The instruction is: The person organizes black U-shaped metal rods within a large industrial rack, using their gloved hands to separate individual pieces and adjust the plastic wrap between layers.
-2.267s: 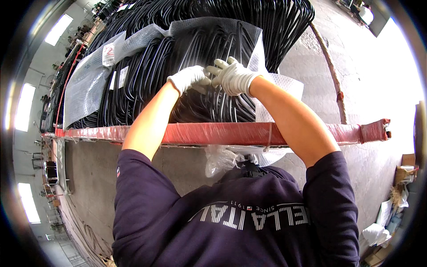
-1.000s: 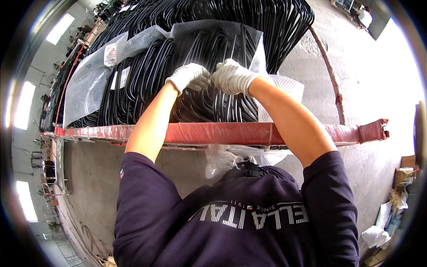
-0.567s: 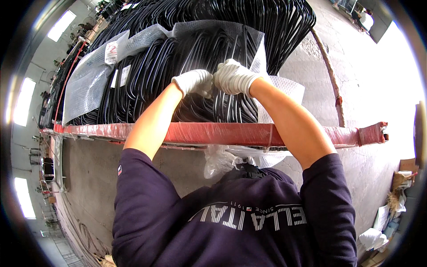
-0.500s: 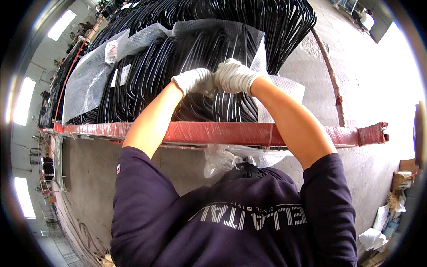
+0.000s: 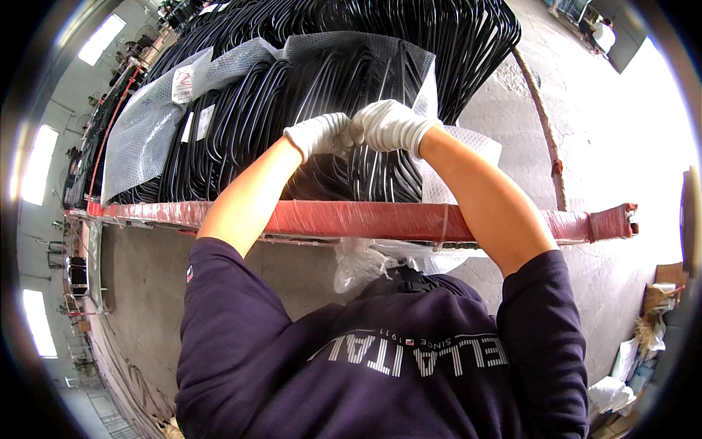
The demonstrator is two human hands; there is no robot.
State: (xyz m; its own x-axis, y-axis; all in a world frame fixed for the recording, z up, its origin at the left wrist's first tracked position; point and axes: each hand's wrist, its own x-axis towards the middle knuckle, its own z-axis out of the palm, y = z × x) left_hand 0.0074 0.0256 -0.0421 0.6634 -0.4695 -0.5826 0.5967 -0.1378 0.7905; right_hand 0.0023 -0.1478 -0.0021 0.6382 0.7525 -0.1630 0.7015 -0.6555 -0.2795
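My left hand [image 5: 326, 136] and my right hand [image 5: 390, 126], both in white gloves, meet over a dense row of bent black rods or tubes [image 5: 257, 110]. The fingers of both are curled in and close together. Whatever lies between them is hidden by the gloves. Under and around my hands the glossy black rods stand side by side, curving over at the top. A sheet of bubble wrap [image 5: 143, 157] drapes over their left end and along the back, and more bubble wrap [image 5: 437, 183] hangs at the right end.
A red, film-wrapped rack bar [image 5: 351, 219] runs across in front of me, with crumpled plastic film [image 5: 360, 265] below it. Behind stand more black rods [image 5: 468, 44]. A wrapped post [image 5: 545, 124] slants at the right. Another person [image 5: 603, 35] is at the far right.
My right hand has shifted slightly, its wrist moving a little to the right. My left hand stays almost where it was, and the rods look unmoved.
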